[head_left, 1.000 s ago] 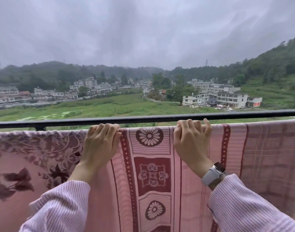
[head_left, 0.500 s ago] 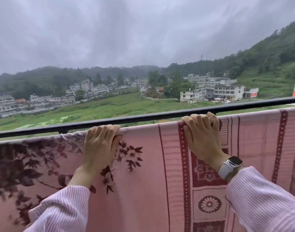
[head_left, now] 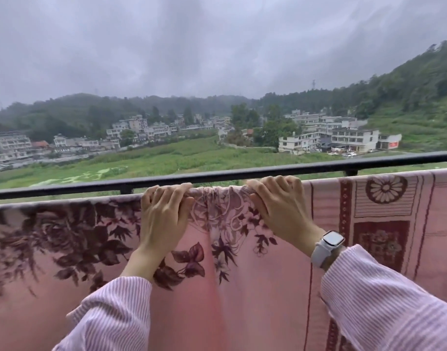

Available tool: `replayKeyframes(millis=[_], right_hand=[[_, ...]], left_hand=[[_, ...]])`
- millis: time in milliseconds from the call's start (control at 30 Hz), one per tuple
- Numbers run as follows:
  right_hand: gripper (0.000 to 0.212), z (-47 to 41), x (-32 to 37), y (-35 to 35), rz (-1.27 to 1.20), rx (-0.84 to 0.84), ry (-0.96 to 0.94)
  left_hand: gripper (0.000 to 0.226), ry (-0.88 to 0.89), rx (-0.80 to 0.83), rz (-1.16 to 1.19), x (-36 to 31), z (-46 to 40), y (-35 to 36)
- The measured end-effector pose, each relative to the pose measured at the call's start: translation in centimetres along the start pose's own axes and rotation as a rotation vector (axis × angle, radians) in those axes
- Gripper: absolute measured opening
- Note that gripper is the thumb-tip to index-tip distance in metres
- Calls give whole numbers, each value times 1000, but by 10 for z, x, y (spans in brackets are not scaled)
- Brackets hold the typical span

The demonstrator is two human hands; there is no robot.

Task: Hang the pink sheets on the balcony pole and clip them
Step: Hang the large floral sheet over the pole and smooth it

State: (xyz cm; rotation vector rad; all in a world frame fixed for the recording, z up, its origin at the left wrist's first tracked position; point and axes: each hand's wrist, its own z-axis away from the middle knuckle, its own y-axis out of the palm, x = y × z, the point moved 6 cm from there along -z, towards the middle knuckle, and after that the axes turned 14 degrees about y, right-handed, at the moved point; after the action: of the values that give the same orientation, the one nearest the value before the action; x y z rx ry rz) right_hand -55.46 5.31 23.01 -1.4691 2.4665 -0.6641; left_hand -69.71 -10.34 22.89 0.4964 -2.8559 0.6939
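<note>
A pink sheet with dark maroon flowers [head_left: 65, 239] hangs over a pole hidden under its top fold, filling the left and middle. A second pink sheet with maroon stripes and round medallions [head_left: 384, 214] hangs to its right. My left hand [head_left: 164, 214] and my right hand [head_left: 280, 209] both grip the top fold of the flowered sheet, fingers curled over it. The cloth is bunched between them. No clips are in view.
A black balcony railing [head_left: 242, 174] runs across just beyond the sheets, with short posts [head_left: 126, 190] under it. Past it lie green fields, white buildings and wooded hills under a grey sky. A white watch [head_left: 328, 245] sits on my right wrist.
Both hands have slid left along the top fold, from the striped sheet onto the flowered one. They now sit closer together, with the cloth bunched between them.
</note>
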Motion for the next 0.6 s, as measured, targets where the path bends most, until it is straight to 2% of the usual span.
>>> replayKeyframes(millis=[167, 233, 333, 400, 500, 567, 600], right_hand=[[30, 1, -3, -3, 40, -89, 19], [30, 2, -1, -1, 47, -92, 36], [30, 2, -1, -3, 53, -111, 71], [29, 3, 0, -5, 75, -114, 92], [30, -1, 5, -5, 2, -76, 212], [33, -3, 20, -1, -104, -52, 286], [34, -3, 34, 1, -144, -49, 274]], left_hand=[[46, -37, -29, 55, 14, 1, -8], [36, -115, -91, 82, 27, 5, -18], [26, -262, -168, -13, 60, 20, -42], [20, -233, -144, -104, 71, 28, -55], [13, -206, -108, 107, 81, 32, -58], [22, -290, -104, 213, 97, 38, -62], [28, -333, -91, 189, 107, 42, -65]])
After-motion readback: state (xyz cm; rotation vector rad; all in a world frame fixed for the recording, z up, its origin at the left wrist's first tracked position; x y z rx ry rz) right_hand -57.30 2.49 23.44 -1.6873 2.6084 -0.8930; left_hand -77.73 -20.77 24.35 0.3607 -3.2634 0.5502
